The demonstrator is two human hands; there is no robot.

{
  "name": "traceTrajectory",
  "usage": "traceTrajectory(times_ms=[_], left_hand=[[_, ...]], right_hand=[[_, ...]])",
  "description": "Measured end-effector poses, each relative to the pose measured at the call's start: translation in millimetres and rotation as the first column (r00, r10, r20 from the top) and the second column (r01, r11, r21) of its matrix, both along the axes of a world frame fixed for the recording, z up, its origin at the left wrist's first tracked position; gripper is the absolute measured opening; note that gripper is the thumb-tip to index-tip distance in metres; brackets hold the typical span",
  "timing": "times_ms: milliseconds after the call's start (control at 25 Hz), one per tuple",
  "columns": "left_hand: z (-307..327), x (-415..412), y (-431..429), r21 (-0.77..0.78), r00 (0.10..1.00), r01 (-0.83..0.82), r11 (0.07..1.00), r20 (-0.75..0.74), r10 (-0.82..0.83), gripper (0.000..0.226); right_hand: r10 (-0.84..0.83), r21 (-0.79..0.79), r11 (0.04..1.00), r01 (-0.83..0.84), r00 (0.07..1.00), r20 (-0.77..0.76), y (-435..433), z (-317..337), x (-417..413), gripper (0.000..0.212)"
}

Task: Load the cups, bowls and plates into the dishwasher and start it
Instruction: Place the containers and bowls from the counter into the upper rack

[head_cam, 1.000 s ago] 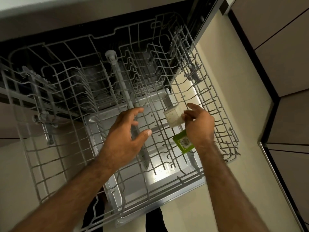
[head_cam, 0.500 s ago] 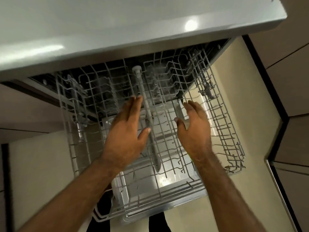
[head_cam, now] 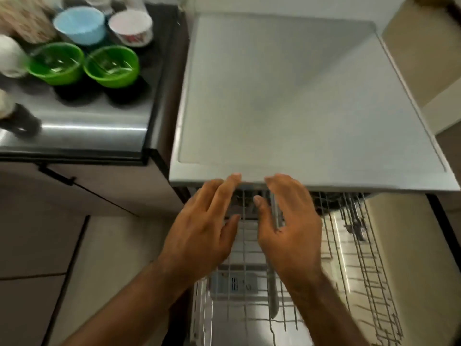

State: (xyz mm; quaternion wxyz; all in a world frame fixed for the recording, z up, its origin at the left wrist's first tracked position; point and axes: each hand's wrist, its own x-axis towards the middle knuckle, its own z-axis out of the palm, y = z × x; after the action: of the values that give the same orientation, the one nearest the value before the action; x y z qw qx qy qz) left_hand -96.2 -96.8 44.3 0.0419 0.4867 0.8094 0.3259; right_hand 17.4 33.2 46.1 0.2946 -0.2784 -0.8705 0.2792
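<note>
Wire rack [head_cam: 349, 283] lies pulled out beneath my left hand [head_cam: 202, 236] and right hand [head_cam: 289, 226], fingers spread, holding nothing. Farther left, green bowls [head_cam: 111, 66], a blue bowl [head_cam: 79, 24] and a white one [head_cam: 131, 27] wait on the worktop [head_cam: 94, 126].

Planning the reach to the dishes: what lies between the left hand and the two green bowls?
In the head view, only bare steel counter and its dark front edge separate the left hand from the green bowls.
</note>
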Motion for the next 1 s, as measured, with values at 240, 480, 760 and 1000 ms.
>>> traceTrajectory(times_ms=[240,480,760,1000], left_hand=[[48.0,-97.8,-34.7,0.008,0.972,-0.191,0.981,-0.135,0.191,0.074],[57.9,-205.6,-73.2,-0.037,0.913,-0.367,0.93,-0.204,0.352,0.076],[41.9,-318.0,-96.5,-0.194,0.855,-0.497,0.846,-0.274,0.44,0.085],[32.0,-379.9,-89.4,-0.29,0.85,-0.511,0.809,-0.313,0.424,0.065]], right_hand=[[0.132,0.055,0.99,-0.132,0.991,-0.002,-24.7,40.0,-105.2,0.038],[0.277,0.096,0.956,-0.278,0.961,0.022,-50.7,49.1,-219.8,0.044],[0.36,0.172,0.906,-0.387,0.918,0.168,-68.9,44.3,-351.3,0.055],[0.283,0.211,0.908,-0.362,0.901,0.328,-58.5,22.1,-399.0,0.048]])
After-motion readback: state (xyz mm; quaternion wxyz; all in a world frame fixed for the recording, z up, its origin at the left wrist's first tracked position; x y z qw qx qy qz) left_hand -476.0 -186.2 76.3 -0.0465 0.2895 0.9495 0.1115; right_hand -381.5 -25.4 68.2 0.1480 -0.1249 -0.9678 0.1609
